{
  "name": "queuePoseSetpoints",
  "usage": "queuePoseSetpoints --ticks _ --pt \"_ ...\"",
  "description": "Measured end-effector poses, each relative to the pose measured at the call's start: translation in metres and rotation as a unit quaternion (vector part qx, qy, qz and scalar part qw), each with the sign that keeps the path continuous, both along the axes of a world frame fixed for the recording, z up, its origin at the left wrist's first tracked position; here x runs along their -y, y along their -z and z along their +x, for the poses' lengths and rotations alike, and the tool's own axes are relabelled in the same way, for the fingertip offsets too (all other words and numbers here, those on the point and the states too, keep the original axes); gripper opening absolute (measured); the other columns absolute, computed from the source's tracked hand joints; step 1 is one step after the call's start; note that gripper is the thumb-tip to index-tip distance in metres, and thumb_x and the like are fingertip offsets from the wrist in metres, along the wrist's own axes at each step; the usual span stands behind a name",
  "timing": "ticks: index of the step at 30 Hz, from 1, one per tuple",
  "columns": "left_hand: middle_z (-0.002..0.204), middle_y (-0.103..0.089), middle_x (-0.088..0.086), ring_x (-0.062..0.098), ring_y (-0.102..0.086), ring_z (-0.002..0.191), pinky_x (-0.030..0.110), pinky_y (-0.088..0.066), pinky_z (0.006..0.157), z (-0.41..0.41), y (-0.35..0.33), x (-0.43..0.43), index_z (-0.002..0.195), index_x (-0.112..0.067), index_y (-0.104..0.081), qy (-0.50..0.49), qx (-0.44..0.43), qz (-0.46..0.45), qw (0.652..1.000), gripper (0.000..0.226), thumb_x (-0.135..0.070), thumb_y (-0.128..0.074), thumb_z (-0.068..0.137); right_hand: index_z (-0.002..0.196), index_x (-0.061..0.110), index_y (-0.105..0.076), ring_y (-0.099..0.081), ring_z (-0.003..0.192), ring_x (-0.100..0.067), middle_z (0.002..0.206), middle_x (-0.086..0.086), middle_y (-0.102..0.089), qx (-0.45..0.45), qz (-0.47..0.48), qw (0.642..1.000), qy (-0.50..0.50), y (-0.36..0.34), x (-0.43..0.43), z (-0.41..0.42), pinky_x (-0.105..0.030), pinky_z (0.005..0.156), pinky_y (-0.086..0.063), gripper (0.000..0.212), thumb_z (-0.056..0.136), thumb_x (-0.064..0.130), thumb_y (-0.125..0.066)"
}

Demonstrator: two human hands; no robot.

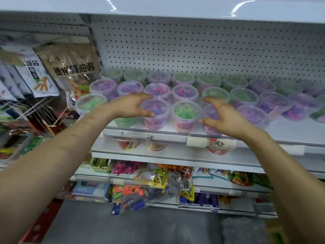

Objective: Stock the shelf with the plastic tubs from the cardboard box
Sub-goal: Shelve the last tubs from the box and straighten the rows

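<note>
Rows of clear round plastic tubs with lids [244, 96], filled with green, purple or pink beads, stand three deep on a white metal shelf [290, 131] in front of a white perforated back panel [193, 50].

Both bare arms reach up to the front row. The left hand [130, 106] has its grip pinching a clear tub of purple and pink beads [155, 118]: the thumb lies on the near rim and the fingers curve over the far edge of the lid. The right hand [225, 117] has its grip spread wide and curled round a second purple-filled tub [210, 126], thumb low on its left side and forefinger above its lid; the hand hides most of it. A green-filled tub with a pink label [184, 115] stands between the two, apart from both hands.

A handwritten price strip [151, 136] runs along the shelf edge. Brown and white snack bags [73, 67] hang to the left, and colourful packets [153, 178] fill the lower shelves.
</note>
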State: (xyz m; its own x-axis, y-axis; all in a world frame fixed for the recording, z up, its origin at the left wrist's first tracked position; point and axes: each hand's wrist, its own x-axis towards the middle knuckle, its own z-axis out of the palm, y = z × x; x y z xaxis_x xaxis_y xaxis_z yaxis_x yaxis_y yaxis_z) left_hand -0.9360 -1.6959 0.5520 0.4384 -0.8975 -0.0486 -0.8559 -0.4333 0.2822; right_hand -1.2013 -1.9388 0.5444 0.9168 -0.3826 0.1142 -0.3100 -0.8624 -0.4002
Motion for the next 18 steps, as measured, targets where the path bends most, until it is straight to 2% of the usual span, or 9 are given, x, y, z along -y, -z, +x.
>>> queuePoseSetpoints --ticks 4,11,16,18 --pt "0.166 -0.033 -0.007 0.015 -0.031 0.151 0.027 -0.024 0.117 0.007 0.007 -0.005 0.160 -0.025 -0.036 0.011 -0.002 0.010 1.000 0.091 -0.065 -0.071 0.085 0.159 0.017 -0.039 -0.040 0.150 -0.022 0.166 -0.004 -0.039 -0.005 -0.002 1.000 -0.017 0.012 -0.016 0.016 -0.031 0.119 -0.031 0.081 0.093 0.046 -0.076" --pt "0.163 -0.040 -0.001 0.021 -0.038 0.148 0.030 -0.030 0.115 0.011 0.010 -0.008 0.158 -0.022 -0.040 0.015 0.019 -0.015 1.000 0.092 -0.065 -0.073 0.084 0.159 0.017 -0.040 -0.040 0.149 -0.024 0.166 -0.005 -0.039 -0.023 -0.013 1.000 -0.003 0.026 -0.037 0.025 -0.044 0.122 -0.035 0.076 0.096 0.045 -0.071" --pt "0.163 -0.041 0.000 0.020 -0.039 0.148 0.031 -0.029 0.117 0.013 0.008 -0.015 0.158 -0.021 -0.040 0.018 -0.006 -0.012 1.000 0.089 -0.065 -0.070 0.086 0.159 0.019 -0.040 -0.040 0.149 -0.023 0.165 -0.003 -0.040 -0.015 -0.020 1.000 0.000 0.023 -0.043 0.023 -0.043 0.121 -0.036 0.074 0.097 0.043 -0.071" --pt "0.162 -0.042 0.001 0.021 -0.040 0.147 0.031 -0.029 0.118 0.020 0.002 -0.025 0.156 -0.019 -0.042 0.008 -0.017 -0.029 0.999 0.081 -0.060 -0.068 0.091 0.159 0.019 -0.039 -0.040 0.149 -0.024 0.165 -0.004 -0.040 -0.009 -0.020 1.000 -0.004 0.021 -0.044 0.023 -0.042 0.121 -0.036 0.073 0.097 0.043 -0.070"
